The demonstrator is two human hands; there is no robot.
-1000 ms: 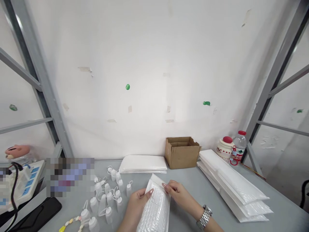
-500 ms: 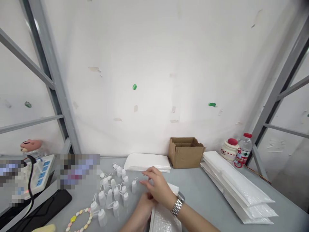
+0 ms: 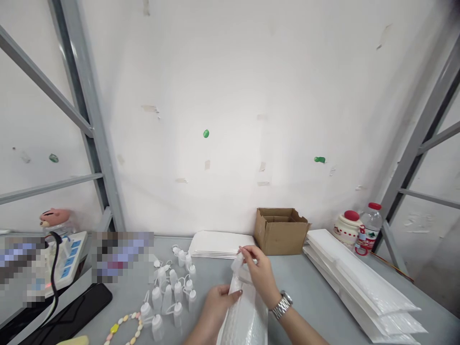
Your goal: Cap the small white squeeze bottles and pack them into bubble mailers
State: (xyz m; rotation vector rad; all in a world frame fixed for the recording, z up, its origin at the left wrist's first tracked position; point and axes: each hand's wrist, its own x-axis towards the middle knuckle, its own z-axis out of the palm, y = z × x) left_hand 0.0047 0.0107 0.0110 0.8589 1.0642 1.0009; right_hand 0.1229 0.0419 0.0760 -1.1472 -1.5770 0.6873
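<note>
A white bubble mailer (image 3: 242, 311) lies lengthwise in front of me, its mouth end pointing away. My left hand (image 3: 218, 304) grips its left edge, thumb on top. At the mouth, my right hand (image 3: 259, 272), with a metal watch on the wrist, pinches a small translucent squeeze bottle (image 3: 237, 264); fingers cover part of it. To the left stand several similar squeeze bottles (image 3: 167, 299) with looped cap straps.
Flat white mailers (image 3: 221, 243) are stacked by the wall, beside an open cardboard box (image 3: 282, 237). More bubble mailers (image 3: 359, 282) pile up at right, near a jar (image 3: 347, 228) and a water bottle (image 3: 372, 225). A bead bracelet (image 3: 114, 328) and black phone (image 3: 77, 314) lie left.
My right hand has taken a squeeze bottle from the group's right side and carried it right to the mailer's mouth. My left hand now shows its thumb on the mailer. The view shifted slightly.
</note>
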